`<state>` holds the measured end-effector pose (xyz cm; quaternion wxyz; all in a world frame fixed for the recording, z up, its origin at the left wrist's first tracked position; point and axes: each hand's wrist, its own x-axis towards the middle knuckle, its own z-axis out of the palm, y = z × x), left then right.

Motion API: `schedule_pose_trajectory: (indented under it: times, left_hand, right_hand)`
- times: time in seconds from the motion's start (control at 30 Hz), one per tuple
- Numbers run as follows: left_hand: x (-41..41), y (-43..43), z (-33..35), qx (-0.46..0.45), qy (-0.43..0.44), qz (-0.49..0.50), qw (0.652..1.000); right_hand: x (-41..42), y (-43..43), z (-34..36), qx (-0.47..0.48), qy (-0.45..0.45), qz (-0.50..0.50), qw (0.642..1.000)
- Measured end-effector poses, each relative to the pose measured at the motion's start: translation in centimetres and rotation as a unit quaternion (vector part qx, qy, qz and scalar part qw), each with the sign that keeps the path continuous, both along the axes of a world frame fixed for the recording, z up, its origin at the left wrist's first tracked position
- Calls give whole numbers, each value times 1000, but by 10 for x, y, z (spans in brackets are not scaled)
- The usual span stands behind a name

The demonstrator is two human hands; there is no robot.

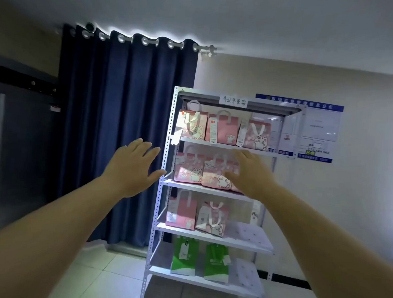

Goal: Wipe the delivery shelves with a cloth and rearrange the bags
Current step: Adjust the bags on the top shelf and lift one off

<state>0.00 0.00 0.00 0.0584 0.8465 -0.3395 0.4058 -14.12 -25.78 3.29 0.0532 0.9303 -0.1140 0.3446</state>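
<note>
A white metal shelf rack stands against the wall with several tiers. Three pink cat bags sit on the top tier, more pink bags on the second, two pink bags on the third and two green bags on the fourth. A folded pale cloth lies on the right of the third tier. My left hand is raised with fingers spread, left of the rack's front post, holding nothing. My right hand is raised open in front of the second tier's bags.
A dark blue curtain hangs left of the rack. A blue-and-white notice board is on the wall behind the rack's right side. A second pale cloth lies on the fourth tier. Dark metal cabinet at far left; tiled floor below.
</note>
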Motion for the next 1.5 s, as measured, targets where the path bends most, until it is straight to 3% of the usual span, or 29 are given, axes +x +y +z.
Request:
schedule_pose_trajectory:
  times: [0.2, 0.53, 0.97, 1.5]
  left_hand:
    - [90, -21, 2, -10, -9, 13, 1000]
    - [265, -88, 4, -18, 35, -21, 999]
    - [461, -209, -14, -57, 62, -60, 995]
    - [685, -341, 19, -106, 70, -103, 987]
  right_hand:
    - [90, -22, -6, 70, -15, 4, 997]
    - [247, -86, -10, 96, -46, -16, 994]
    - [436, -216, -29, 74, -62, -5, 995]
    - [671, -336, -8, 74, -121, 2, 990]
